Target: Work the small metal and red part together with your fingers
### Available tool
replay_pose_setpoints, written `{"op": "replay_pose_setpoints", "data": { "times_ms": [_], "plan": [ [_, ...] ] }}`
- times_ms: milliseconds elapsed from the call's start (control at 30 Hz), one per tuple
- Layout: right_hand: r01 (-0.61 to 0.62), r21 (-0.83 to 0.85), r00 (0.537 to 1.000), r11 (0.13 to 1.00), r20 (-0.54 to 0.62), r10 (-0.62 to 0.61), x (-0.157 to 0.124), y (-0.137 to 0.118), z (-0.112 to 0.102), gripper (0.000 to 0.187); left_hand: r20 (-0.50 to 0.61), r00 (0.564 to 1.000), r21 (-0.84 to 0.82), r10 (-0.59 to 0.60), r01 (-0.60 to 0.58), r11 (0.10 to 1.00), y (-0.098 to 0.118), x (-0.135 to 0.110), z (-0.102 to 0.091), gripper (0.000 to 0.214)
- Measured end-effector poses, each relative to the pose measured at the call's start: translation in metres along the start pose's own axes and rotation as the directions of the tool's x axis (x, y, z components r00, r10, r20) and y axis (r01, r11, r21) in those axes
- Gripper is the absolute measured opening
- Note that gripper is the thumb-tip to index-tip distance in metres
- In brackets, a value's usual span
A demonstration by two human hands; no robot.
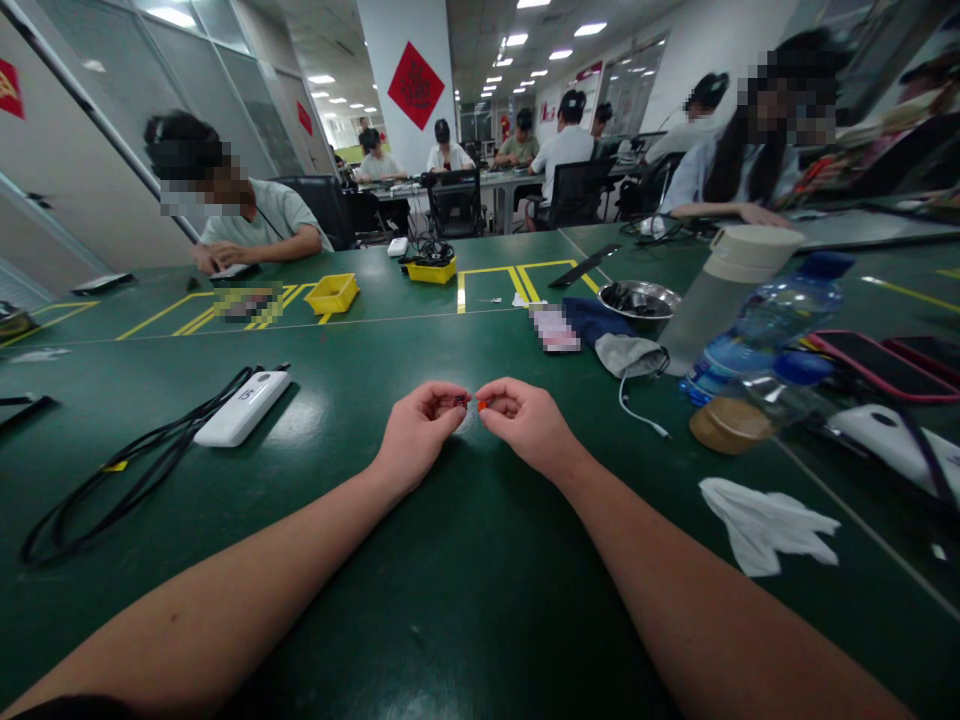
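Both my forearms rest on the dark green table [465, 560], hands meeting at its middle. My left hand [421, 425] is closed in a pinch on a tiny dark part [459, 400]. My right hand [525, 420] is pinched on a tiny orange-red part [482, 404]. The two small parts sit a finger's width apart, just above the tabletop. They are too small to name.
A white power bank [244, 406] with a black cable [112, 480] lies to the left. To the right lie water bottles [765, 325], a tall cup [724, 285], a metal bowl [639, 298], phones [877, 365] and a crumpled tissue [765, 525]. Yellow trays [333, 293] sit farther back. Other people sit around the tables.
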State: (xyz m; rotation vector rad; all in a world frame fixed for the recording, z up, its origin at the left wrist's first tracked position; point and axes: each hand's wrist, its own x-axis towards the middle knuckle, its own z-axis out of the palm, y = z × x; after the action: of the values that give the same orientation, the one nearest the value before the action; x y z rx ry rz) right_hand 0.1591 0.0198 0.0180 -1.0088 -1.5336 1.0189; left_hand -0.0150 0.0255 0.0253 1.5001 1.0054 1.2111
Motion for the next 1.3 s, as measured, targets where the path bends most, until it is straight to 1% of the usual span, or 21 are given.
{"op": "replay_pose_setpoints", "data": {
  "times_ms": [133, 300, 367, 433, 533, 600, 700, 767, 867, 967, 1100, 1300],
  "plan": [
    [0.002, -0.011, 1.000, 1.000, -0.009, -0.002, 0.000, 0.000, 0.000, 0.018, -0.012, 1.000, 0.017, -0.006, 0.006, 1.000, 0.000, 0.000, 0.000, 0.020],
    [0.025, -0.002, 1.000, 1.000, 0.000, -0.025, 0.001, 0.003, -0.002, 0.023, 0.002, 0.999, -0.069, -0.034, 0.034, 0.997, 0.001, 0.000, 0.001, 0.023],
    [-0.001, 0.042, 1.000, 0.999, 0.007, 0.001, 0.001, 0.003, -0.002, 0.023, 0.007, 0.999, -0.084, -0.036, 0.036, 0.996, 0.001, 0.000, 0.002, 0.023],
    [-0.054, 0.114, 0.999, 0.992, 0.010, 0.054, 0.002, 0.002, -0.002, 0.023, 0.013, 0.999, -0.101, -0.033, 0.034, 0.994, -0.001, 0.000, 0.002, 0.020],
    [-0.108, 0.223, 0.993, 0.969, -0.013, 0.114, 0.002, -0.002, -0.001, 0.019, 0.019, 0.999, -0.166, -0.032, 0.035, 0.986, -0.003, 0.000, 0.002, 0.019],
    [-0.118, 0.285, 0.991, 0.951, -0.029, 0.132, 0.002, -0.005, 0.000, 0.017, 0.032, 0.998, -0.223, -0.046, 0.052, 0.973, -0.003, 0.000, 0.003, 0.021],
    [-0.126, 0.347, 0.989, 0.929, -0.023, 0.143, 0.002, -0.006, 0.000, 0.018, 0.071, 0.993, -0.298, -0.091, 0.108, 0.949, -0.001, -0.001, 0.003, 0.027],
    [-0.131, 0.369, 0.989, 0.920, -0.016, 0.147, 0.002, -0.006, 0.000, 0.017, 0.107, 0.987, -0.314, -0.118, 0.146, 0.938, 0.000, -0.001, 0.003, 0.029],
    [-0.141, 0.401, 0.987, 0.905, -0.010, 0.158, 0.002, -0.007, -0.001, 0.014, 0.139, 0.982, -0.302, -0.130, 0.168, 0.938, 0.000, -0.002, 0.002, 0.023],
    [-0.152, 0.447, 0.986, 0.881, 0.001, 0.170, 0.002, -0.008, 0.000, 0.014, 0.127, 0.985, -0.300, -0.120, 0.154, 0.941, -0.002, -0.002, 0.002, 0.021],
    [-0.154, 0.507, 0.985, 0.848, 0.009, 0.174, 0.001, -0.010, -0.001, 0.015, 0.078, 0.992, -0.324, -0.097, 0.117, 0.939, -0.003, -0.001, 0.003, 0.023],
    [-0.190, 0.547, 0.976, 0.815, 0.014, 0.218, 0.001, -0.013, -0.002, 0.017, 0.073, 0.991, -0.348, -0.116, 0.134, 0.928, 0.001, -0.001, 0.004, 0.021]
  ]
}}
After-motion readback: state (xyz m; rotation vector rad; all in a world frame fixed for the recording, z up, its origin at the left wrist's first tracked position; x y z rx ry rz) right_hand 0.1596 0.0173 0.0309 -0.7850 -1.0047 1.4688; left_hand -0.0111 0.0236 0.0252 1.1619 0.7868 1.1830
